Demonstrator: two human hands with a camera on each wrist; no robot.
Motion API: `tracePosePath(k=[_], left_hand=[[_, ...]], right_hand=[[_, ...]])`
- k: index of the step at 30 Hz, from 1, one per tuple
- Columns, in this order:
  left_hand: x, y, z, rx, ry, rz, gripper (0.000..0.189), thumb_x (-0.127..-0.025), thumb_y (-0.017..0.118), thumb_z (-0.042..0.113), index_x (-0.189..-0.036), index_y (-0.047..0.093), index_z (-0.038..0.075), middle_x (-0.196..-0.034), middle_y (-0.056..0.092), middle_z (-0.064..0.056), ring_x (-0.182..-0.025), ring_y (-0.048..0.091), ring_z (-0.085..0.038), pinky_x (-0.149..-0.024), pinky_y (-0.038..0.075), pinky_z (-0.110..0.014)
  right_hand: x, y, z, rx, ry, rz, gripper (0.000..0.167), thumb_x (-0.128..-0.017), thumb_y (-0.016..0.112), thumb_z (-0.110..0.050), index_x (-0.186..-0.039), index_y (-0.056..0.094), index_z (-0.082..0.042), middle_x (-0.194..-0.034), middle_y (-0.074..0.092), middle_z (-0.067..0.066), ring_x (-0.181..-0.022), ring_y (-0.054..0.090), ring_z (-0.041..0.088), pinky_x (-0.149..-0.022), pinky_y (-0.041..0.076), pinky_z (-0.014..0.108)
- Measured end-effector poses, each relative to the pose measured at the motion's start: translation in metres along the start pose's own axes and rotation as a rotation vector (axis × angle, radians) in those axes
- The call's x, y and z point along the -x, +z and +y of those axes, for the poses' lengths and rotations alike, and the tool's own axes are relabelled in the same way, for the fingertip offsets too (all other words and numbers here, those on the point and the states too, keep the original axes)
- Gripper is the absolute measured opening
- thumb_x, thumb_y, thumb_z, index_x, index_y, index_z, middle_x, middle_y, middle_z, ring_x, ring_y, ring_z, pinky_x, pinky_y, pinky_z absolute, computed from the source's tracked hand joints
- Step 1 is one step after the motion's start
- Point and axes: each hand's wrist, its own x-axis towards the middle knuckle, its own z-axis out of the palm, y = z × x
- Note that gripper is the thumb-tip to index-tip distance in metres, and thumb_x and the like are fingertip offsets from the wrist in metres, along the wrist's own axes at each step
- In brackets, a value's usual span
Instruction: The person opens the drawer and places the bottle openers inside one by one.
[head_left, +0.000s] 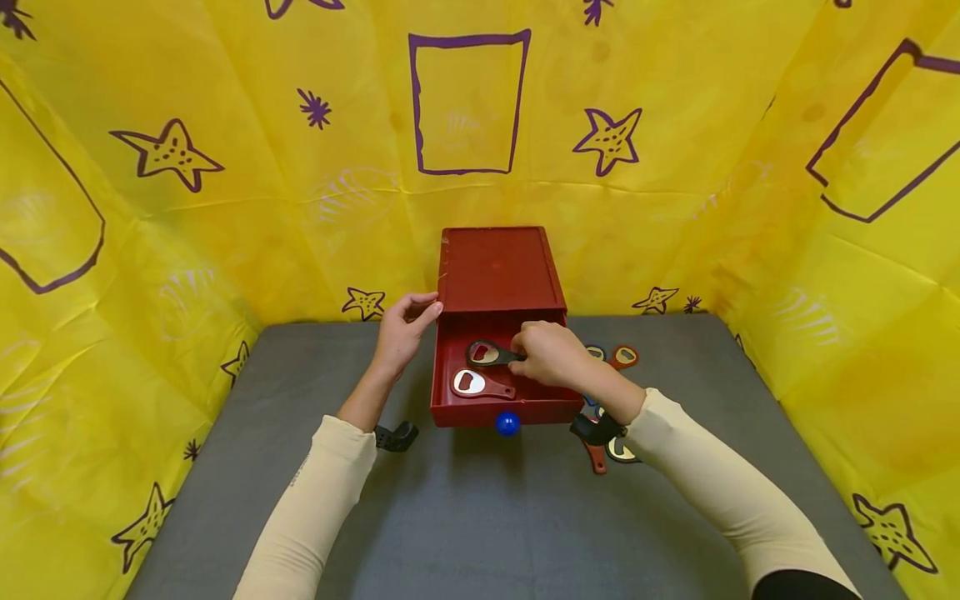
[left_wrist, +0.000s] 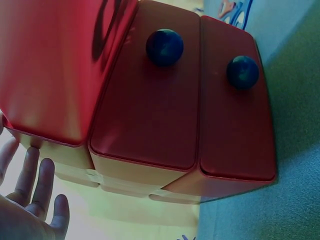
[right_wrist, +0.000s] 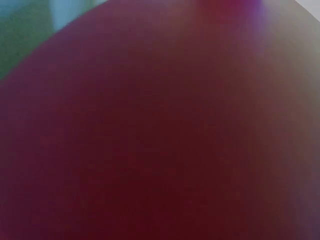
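A red drawer unit [head_left: 495, 267] stands at the back of the table, its top drawer [head_left: 468, 414] pulled out. Inside that drawer my right hand [head_left: 551, 354] pinches the handle of a black bottle opener [head_left: 483, 353], whose metal head points left. A red bottle opener [head_left: 480, 384] lies in front of it on the drawer floor. At the unit's upper left edge, my left hand [head_left: 402, 333] rests with thumb and fingertips against it; in the left wrist view its fingers [left_wrist: 42, 185] are mostly straight. The right wrist view is filled by a blurred dark red surface.
Below the open drawer are two shut drawers with blue knobs [left_wrist: 165, 47]. The open drawer has a blue knob [head_left: 507, 424] too. Several bottle openers, one of them red [head_left: 624, 357], lie on the grey table [head_left: 480, 517] right of the unit, partly behind my right forearm. Yellow patterned cloth [head_left: 360, 250] encloses the table.
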Motion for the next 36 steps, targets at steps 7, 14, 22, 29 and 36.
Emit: tracePosePath(k=[7,14,22,29,36], left_hand=[[0.001,0.000,0.002,-0.006,0.007,0.005,0.034,-0.092,0.066,0.010,-0.121,0.063,-0.007,-0.115,0.063,-0.029,-0.089,0.057,-0.006,-0.076,0.046,-0.012],[0.000,0.002,0.003,-0.007,0.006,0.003,0.034,-0.092,0.066,0.010,-0.121,0.063,-0.007,-0.117,0.063,-0.028,-0.086,0.056,0.001,-0.077,0.047,-0.011],[0.000,0.001,0.003,-0.010,0.013,0.002,0.035,-0.092,0.066,0.010,-0.122,0.063,-0.007,-0.117,0.063,-0.028,-0.086,0.056,0.000,-0.078,0.047,-0.011],[0.000,-0.001,0.002,0.000,0.015,0.018,0.034,-0.092,0.066,0.010,-0.121,0.063,-0.007,-0.119,0.063,-0.028,-0.087,0.057,0.000,-0.078,0.047,-0.011],[0.000,0.000,0.001,-0.010,0.007,0.009,0.034,-0.092,0.066,0.010,-0.121,0.063,-0.008,-0.118,0.063,-0.028,-0.086,0.057,0.002,-0.078,0.048,-0.011]], right_hand=[[-0.006,0.010,-0.004,0.026,0.010,-0.011,0.019,-0.081,0.071,-0.024,-0.066,0.065,-0.014,-0.074,0.058,0.002,-0.071,0.051,0.018,-0.059,0.038,0.030],[-0.008,0.014,-0.004,0.010,0.020,-0.023,0.020,-0.083,0.072,-0.025,-0.068,0.066,-0.014,-0.072,0.060,0.002,-0.071,0.053,0.018,-0.060,0.040,0.030],[0.006,-0.021,0.011,-0.148,0.043,0.033,0.023,-0.090,0.069,-0.028,-0.099,0.076,-0.008,-0.094,0.071,0.007,-0.085,0.062,0.022,-0.074,0.051,0.037],[0.019,-0.049,0.051,-0.287,0.143,0.070,0.025,-0.095,0.063,-0.026,-0.103,0.073,-0.005,-0.096,0.072,0.011,-0.082,0.060,0.023,-0.073,0.050,0.037],[0.027,-0.039,0.110,-0.322,0.304,0.136,0.036,-0.098,0.057,-0.029,-0.109,0.070,0.003,-0.105,0.070,0.022,-0.093,0.064,0.034,-0.082,0.051,0.049]])
